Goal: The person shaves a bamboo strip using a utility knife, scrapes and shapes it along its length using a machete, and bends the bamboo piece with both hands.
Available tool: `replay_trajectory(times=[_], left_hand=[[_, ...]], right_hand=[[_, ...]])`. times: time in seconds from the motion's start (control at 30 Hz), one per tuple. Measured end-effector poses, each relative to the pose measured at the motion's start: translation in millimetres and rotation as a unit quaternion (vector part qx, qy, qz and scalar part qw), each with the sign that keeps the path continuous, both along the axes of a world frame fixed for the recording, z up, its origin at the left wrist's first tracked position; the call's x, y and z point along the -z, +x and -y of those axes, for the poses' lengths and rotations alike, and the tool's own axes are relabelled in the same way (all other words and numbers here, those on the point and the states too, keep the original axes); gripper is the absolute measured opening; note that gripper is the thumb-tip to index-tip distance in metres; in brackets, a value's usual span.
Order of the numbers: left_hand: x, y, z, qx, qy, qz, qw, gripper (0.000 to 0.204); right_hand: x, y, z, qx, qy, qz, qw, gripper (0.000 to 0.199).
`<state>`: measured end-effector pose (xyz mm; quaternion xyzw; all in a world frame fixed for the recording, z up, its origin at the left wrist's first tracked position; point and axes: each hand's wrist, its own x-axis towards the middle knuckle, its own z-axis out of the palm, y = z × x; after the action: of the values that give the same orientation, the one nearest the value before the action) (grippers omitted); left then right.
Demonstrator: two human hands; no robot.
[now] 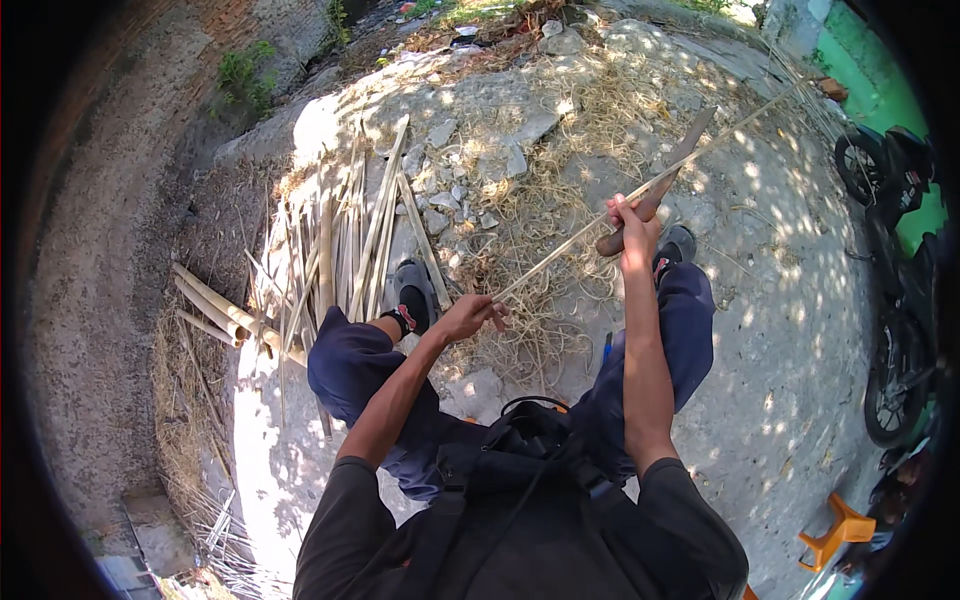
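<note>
My left hand [472,314] pinches the near end of a long thin bamboo strip [700,152] that runs up and to the right across the ground. My right hand [632,232] grips the wooden handle of a long knife [678,160], whose dark blade lies against the strip and points up and to the right. I sit with both knees bent, in dark blue trousers and dark shoes. A black harness with straps hangs on my chest.
A pile of split bamboo strips [350,240] lies left of my feet, with thicker bamboo poles [212,305] beside it. Pale shavings [540,215] cover the concrete ground. A parked motorcycle [900,270] stands at the right, and an orange plastic stool [838,534] at lower right.
</note>
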<state>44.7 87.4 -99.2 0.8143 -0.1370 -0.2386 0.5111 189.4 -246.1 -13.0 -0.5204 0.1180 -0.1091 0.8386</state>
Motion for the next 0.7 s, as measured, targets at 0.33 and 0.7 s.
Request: replay_trajectory(times=[0.33, 0.7], left_hand=[[27.9, -6.8, -12.0, 0.022, 0.098, 0.103, 0.990, 0.060], [-88.2, 8.2, 47.4, -0.101, -0.059, 0.007, 0.993, 0.052]], right_hand=[[-31.2, -3.6, 24.7, 0.033, -0.039, 0.072, 0.996, 0.020], [-12.6, -17.2, 4.9, -0.086, -0.013, 0.002, 0.996, 0.024]])
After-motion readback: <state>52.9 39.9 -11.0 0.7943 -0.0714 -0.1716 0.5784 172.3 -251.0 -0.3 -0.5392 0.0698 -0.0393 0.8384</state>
